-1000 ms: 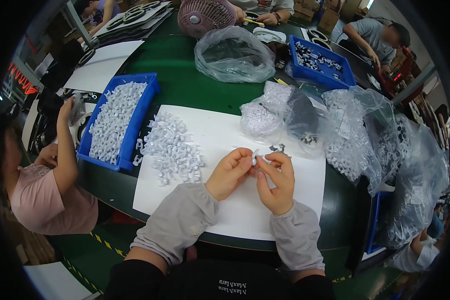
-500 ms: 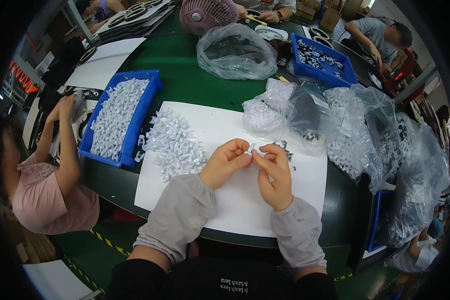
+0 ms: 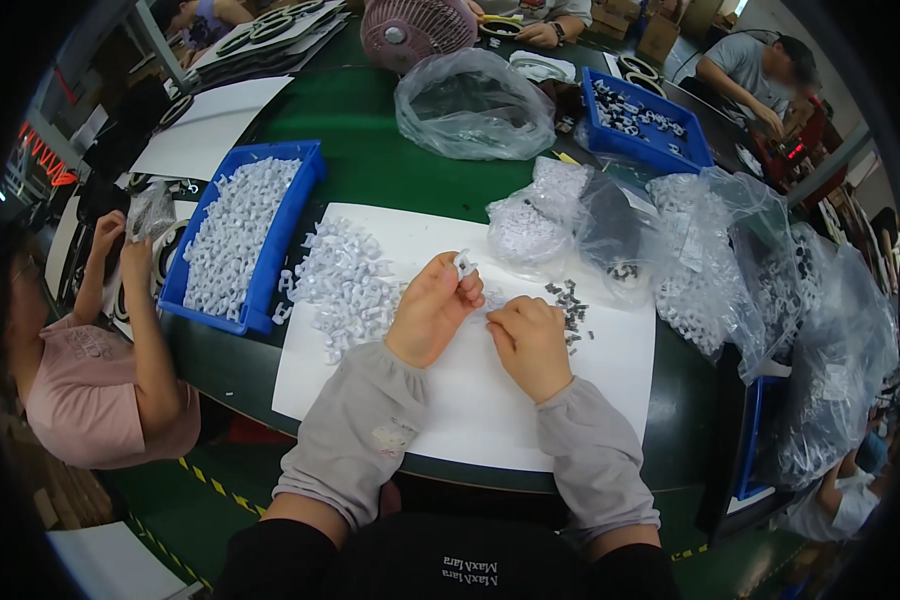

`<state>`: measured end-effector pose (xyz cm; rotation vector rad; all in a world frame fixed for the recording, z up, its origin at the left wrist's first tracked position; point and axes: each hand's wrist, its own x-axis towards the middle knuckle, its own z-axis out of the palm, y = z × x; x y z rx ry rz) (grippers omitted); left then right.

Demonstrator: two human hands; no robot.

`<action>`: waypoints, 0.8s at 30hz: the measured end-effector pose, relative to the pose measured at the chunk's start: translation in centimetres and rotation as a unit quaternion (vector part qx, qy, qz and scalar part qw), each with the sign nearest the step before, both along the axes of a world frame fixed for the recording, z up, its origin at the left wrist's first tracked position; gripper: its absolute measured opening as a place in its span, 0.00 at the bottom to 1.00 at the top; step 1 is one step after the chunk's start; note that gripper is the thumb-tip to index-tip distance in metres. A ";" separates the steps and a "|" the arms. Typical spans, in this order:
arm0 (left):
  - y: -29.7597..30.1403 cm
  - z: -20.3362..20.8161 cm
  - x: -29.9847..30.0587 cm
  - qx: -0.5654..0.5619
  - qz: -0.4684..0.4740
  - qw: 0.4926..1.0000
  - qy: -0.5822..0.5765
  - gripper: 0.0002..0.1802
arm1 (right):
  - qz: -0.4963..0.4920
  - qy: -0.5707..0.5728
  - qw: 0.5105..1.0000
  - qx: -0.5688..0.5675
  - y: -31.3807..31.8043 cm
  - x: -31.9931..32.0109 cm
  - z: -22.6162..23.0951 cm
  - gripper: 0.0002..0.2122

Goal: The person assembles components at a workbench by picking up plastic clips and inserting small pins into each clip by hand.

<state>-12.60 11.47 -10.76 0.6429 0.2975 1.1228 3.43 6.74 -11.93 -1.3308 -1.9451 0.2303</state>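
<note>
My left hand (image 3: pixel 430 312) is closed, pinching a small white plastic clip (image 3: pixel 464 264) between thumb and forefinger above the white sheet (image 3: pixel 480 420). Lower and to the right, my right hand (image 3: pixel 532 345) has its fingers bent together over the sheet. Whatever is between those fingertips is too small or hidden to tell. Small pale pieces (image 3: pixel 494 300) lie by the right fingertips, hard to make out. Beyond the right hand is a scatter of small dark pieces (image 3: pixel 570 312). A heap of white plastic clips (image 3: pixel 345 285) covers the left part of the sheet.
At the left stands a blue bin (image 3: pixel 315 165) full of white clips. Plastic bags of small parts (image 3: pixel 705 265) crowd the right side. Farther back are an empty-looking clear bag (image 3: pixel 475 105), another blue bin (image 3: pixel 705 157) and a pink fan (image 3: pixel 418 32). A co-worker (image 3: pixel 100 390) sits at left.
My hands have moved apart. The left hand has lifted slightly with the white clip, while the right has come down toward the sheet, uncovering more dark pieces.
</note>
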 end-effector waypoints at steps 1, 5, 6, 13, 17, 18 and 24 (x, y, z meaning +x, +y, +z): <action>0.0 0.0 0.0 0.003 -0.005 1.000 0.002 0.14 | -0.011 -0.009 1.000 -0.004 0.1 -0.1 0.0 0.03; 0.0 -0.1 0.1 0.017 -0.009 0.999 0.032 0.17 | -0.010 -0.016 1.000 -0.014 0.5 -0.1 -0.6 0.04; 0.0 -0.1 0.1 0.017 -0.009 0.999 0.032 0.17 | -0.010 -0.016 1.000 -0.013 0.5 0.0 -0.6 0.04; -0.4 -1.0 -0.1 0.091 -0.122 0.986 0.071 0.14 | -0.038 0.233 0.966 -0.103 -0.7 1.5 2.8 0.04; -0.8 -0.8 0.3 0.091 -0.154 0.972 0.156 0.13 | -0.016 0.289 0.955 -0.064 -1.4 1.7 3.4 0.06; -0.8 -0.8 0.4 0.085 -0.162 0.968 0.171 0.13 | 0.003 0.294 0.954 -0.048 -1.6 1.6 3.5 0.06; -0.9 -0.4 0.7 0.100 -0.184 0.959 0.191 0.12 | 0.012 0.227 0.974 0.019 -1.8 1.7 3.5 0.08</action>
